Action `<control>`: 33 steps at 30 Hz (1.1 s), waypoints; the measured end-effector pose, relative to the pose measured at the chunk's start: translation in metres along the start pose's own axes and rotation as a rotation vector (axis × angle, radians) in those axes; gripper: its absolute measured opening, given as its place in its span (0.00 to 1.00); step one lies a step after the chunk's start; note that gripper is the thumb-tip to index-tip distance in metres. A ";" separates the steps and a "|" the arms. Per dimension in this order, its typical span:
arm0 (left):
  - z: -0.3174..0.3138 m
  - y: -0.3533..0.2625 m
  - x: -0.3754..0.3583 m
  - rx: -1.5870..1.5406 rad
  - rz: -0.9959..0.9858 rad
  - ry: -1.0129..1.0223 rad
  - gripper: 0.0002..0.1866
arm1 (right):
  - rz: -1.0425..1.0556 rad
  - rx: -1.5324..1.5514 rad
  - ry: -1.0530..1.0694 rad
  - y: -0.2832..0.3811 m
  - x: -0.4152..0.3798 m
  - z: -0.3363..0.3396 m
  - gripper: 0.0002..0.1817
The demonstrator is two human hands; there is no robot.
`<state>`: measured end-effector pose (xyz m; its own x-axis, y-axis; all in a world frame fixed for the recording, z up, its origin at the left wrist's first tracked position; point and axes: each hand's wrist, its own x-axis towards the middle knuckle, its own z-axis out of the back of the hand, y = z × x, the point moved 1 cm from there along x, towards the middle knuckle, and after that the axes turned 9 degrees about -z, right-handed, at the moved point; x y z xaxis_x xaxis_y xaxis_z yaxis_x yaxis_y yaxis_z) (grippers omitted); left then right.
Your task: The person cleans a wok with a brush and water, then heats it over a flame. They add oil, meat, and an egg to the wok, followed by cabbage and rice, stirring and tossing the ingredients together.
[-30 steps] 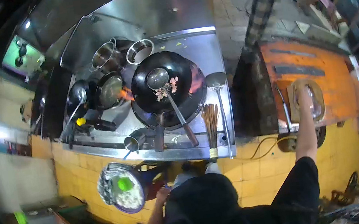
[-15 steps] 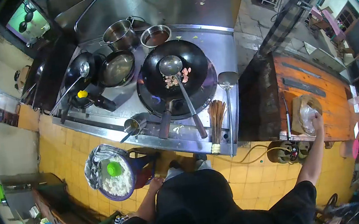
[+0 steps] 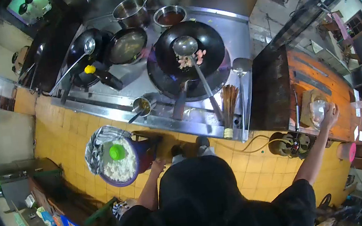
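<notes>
My right hand [image 3: 332, 114] is at the far right, its fingers closed on the edge of a clear plastic bag [image 3: 318, 108]. That bag lies in an open brown paper-like container [image 3: 307, 103] on an orange wooden table. My left hand [image 3: 158, 166] hangs low beside my body, holding nothing I can see, its fingers loosely apart. Near it stands a purple tub [image 3: 119, 182] of white rice [image 3: 121, 169] with a green cup [image 3: 116, 152] on the rice. On the stove, a black wok [image 3: 214, 52] holds pinkish and pale food pieces [image 3: 186, 61] under a ladle [image 3: 185, 45].
Steel pots [image 3: 130, 13], a bowl of dark liquid [image 3: 170, 16] and a second pan [image 3: 127, 47] stand at the back of the stove. A yellow-capped bottle [image 3: 109, 80], a bamboo brush [image 3: 231, 107] and a spatula [image 3: 241, 65] lie nearer. A gas cylinder [image 3: 286, 145] stands below the table.
My view has shifted, so the stove appears higher and further right. My right hand has moved to the right side of the plastic bag. My left hand's fingers have loosened.
</notes>
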<state>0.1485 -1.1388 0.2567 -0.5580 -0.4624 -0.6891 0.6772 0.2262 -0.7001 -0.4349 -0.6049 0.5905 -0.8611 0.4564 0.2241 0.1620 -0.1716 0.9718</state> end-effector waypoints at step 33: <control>0.064 0.156 -0.109 -0.621 0.186 -0.352 0.14 | 0.086 -0.581 1.208 -0.045 -0.415 -0.305 0.15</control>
<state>0.3456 -1.1076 0.2349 -0.2021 -0.5931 -0.7794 0.2907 0.7236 -0.6260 -0.2320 -1.0530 0.4309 -0.7906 -0.5734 -0.2150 0.2696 -0.6411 0.7186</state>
